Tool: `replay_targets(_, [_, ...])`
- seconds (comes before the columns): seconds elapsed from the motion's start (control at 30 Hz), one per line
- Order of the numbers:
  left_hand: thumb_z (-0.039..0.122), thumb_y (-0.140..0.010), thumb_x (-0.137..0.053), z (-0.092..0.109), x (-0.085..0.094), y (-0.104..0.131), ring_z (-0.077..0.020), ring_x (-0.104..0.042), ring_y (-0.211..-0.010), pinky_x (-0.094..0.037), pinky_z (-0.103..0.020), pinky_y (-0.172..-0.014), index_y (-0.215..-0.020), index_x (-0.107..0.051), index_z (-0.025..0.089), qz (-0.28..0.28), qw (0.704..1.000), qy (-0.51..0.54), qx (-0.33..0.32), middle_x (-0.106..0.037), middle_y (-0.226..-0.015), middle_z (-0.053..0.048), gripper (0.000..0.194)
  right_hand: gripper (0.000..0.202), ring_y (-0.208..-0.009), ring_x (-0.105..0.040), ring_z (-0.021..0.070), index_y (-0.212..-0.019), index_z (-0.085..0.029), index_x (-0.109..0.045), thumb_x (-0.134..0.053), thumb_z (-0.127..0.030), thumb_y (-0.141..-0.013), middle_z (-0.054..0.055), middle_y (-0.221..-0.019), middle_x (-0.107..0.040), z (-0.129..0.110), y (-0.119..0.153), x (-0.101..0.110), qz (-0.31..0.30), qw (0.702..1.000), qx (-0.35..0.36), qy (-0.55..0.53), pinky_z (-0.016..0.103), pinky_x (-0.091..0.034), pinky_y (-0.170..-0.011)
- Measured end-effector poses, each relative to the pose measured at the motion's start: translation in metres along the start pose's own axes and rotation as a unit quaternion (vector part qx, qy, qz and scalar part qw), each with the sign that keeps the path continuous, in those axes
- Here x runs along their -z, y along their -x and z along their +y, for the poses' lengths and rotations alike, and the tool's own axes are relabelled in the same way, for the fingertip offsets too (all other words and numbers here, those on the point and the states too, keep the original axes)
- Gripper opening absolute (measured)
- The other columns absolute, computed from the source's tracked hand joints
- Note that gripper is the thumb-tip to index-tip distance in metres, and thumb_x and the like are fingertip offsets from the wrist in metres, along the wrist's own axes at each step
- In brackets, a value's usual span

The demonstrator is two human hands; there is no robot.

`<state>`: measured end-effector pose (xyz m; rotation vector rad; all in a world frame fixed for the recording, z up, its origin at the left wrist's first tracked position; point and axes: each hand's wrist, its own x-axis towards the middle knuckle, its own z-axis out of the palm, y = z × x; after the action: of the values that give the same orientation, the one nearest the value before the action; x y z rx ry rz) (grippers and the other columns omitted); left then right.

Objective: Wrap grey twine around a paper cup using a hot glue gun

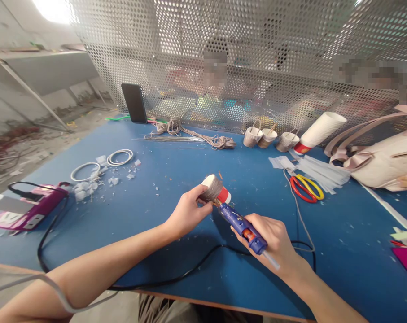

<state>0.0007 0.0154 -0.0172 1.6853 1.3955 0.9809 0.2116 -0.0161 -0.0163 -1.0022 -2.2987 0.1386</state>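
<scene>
Head view, clock face centred on the cup (212, 191). At nine o'clock, pink power strip (50, 204) on the blue table (149, 166), apparently near enough to feed the black cord (203, 263). Between nine and ten, white rings (120, 151) and pale scraps (85, 190), likely there to leave elbow room. Between ten and eleven, phone (134, 103) leaning against the perforated screen (122, 27), probably for support. Toward eleven, bundled twine (172, 128), gathered presumably against tangling. At eight, left hand (186, 208), partly curled, thumb and fingers closed about the cup. Holds it tilted sideways, seemingly to offer the edge of its twine wrap. At four, glue gun (235, 218), tip aimed toward ten o'clock at the border beside the red band (224, 195); contact unclear. Behind, right hand (272, 233), folded around the gun's body; trigger finger hidden, squeeze impossible to tell. Between one and two, trio of wrapped cups (266, 141) close to the screen, likely safe there from knocks. At three, scissors (306, 188), loops facing the near edge, handy for the right hand. At two, slanted cup stack (319, 133) by the pale bag (385, 157).
</scene>
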Motion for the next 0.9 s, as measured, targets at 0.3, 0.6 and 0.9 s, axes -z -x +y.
replay_targets(0.3, [0.012,-0.07,-0.05,-0.0017,-0.0009,0.0004,-0.0115,-0.055,-0.066,-0.045,-0.023,-0.064,-0.082,-0.057,0.017,0.004,1.0,-0.019,-0.01,-0.059,-0.07,0.003,0.015,0.009,-0.048,-0.055,0.0128,-0.078,-0.017,-0.052,-0.046,-0.011,-0.082,0.001,-0.059,-0.058,-0.0001,0.0004,-0.0011,-0.002,1.0,0.018,0.006,0.024,-0.037,-0.051])
replay_targets(0.6, [0.011,-0.07,-0.05,-0.0019,-0.0002,0.0009,-0.0118,-0.055,-0.067,-0.045,-0.023,-0.064,-0.083,-0.056,0.017,-0.003,1.0,-0.024,-0.009,-0.059,-0.071,0.003,0.015,0.01,-0.047,-0.053,0.0128,-0.076,-0.018,-0.051,-0.046,-0.012,-0.082,0.0,-0.057,-0.057,0.0003,0.0013,-0.0006,-0.001,0.999,0.024,0.024,0.024,-0.035,-0.05])
replay_targets(0.9, [0.012,-0.07,-0.05,-0.0036,-0.001,0.0008,-0.0122,-0.056,-0.067,-0.045,-0.023,-0.064,-0.083,-0.057,0.017,-0.003,1.0,-0.022,-0.014,-0.06,-0.072,0.002,0.016,0.01,-0.045,-0.052,0.0125,-0.075,-0.019,-0.049,-0.047,-0.011,-0.081,-0.001,-0.055,-0.056,-0.0012,-0.0003,0.0005,-0.001,0.999,0.027,0.025,0.024,-0.035,-0.049])
